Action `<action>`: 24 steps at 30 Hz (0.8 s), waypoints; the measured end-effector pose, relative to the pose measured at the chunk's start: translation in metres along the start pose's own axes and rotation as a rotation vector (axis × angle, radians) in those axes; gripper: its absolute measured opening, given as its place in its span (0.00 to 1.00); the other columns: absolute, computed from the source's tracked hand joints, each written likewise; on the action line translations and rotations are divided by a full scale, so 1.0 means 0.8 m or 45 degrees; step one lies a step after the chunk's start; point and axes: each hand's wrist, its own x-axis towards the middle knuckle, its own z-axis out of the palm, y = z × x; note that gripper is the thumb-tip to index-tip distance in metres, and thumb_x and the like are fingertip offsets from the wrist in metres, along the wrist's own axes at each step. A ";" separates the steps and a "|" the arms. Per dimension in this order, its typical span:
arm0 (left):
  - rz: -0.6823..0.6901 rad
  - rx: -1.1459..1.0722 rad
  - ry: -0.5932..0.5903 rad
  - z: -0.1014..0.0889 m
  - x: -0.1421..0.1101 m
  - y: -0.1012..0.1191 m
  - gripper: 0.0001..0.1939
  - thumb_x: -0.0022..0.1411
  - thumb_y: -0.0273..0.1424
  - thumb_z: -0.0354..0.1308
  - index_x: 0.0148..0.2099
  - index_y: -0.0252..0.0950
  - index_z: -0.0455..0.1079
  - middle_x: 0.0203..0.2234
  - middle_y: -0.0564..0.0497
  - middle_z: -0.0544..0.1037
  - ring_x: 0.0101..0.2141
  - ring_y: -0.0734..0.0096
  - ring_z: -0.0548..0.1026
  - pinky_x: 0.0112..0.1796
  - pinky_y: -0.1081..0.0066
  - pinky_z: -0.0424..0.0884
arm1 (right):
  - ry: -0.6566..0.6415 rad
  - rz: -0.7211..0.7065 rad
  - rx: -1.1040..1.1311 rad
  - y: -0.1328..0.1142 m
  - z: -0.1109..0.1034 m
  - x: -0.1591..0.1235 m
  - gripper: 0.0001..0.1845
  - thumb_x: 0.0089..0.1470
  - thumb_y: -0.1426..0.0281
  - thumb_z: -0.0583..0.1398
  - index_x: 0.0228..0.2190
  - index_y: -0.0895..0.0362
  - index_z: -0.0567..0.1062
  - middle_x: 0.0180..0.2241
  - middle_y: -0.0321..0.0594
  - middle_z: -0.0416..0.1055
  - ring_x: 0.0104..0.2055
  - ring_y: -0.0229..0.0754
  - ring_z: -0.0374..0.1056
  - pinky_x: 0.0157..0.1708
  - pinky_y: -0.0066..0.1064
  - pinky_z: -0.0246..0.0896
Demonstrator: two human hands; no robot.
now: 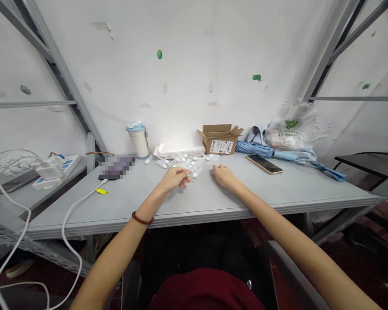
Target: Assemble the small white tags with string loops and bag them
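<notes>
Over the grey tabletop [132,199], my left hand [177,177] is closed in a pinch, thumb against forefinger. Something small and pale shows at its fingertips, too small to name. Just beyond the fingers lies a loose pile of small clear-and-white plastic pieces [181,162], some with thin loops. One such piece [197,173] lies close to the left fingertips. To the right of the pile, my right hand [224,175] rests on the table with its fingers curled under. Whatever those fingers may hold is hidden.
Behind the pile are a white stack [181,150] and an open cardboard box [220,140]. A tumbler [139,140] and a cabled phone [116,168] stand left. On the right lie another phone [264,164], a folded blue umbrella [255,148] and a plastic bag [291,127].
</notes>
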 end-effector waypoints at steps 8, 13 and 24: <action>-0.008 -0.002 0.002 0.001 0.000 -0.001 0.09 0.53 0.30 0.56 0.36 0.31 0.72 0.23 0.51 0.76 0.20 0.78 0.69 0.22 0.76 0.63 | 0.219 0.147 -0.018 0.022 0.013 0.074 0.21 0.59 0.78 0.43 0.51 0.71 0.63 0.50 0.70 0.63 0.52 0.58 0.62 0.43 0.42 0.60; -0.015 0.001 0.008 0.002 0.000 -0.001 0.10 0.51 0.27 0.55 0.36 0.31 0.72 0.23 0.51 0.76 0.20 0.78 0.69 0.22 0.76 0.63 | 0.243 0.020 0.013 0.038 0.025 0.086 0.22 0.60 0.71 0.48 0.55 0.65 0.62 0.57 0.61 0.58 0.59 0.56 0.52 0.52 0.44 0.54; 0.001 0.006 -0.015 0.002 0.001 -0.004 0.10 0.52 0.28 0.55 0.37 0.30 0.72 0.23 0.51 0.75 0.19 0.79 0.69 0.21 0.77 0.62 | 0.230 -0.009 0.099 0.049 0.033 0.089 0.26 0.61 0.63 0.52 0.57 0.64 0.62 0.54 0.58 0.60 0.57 0.55 0.53 0.54 0.40 0.50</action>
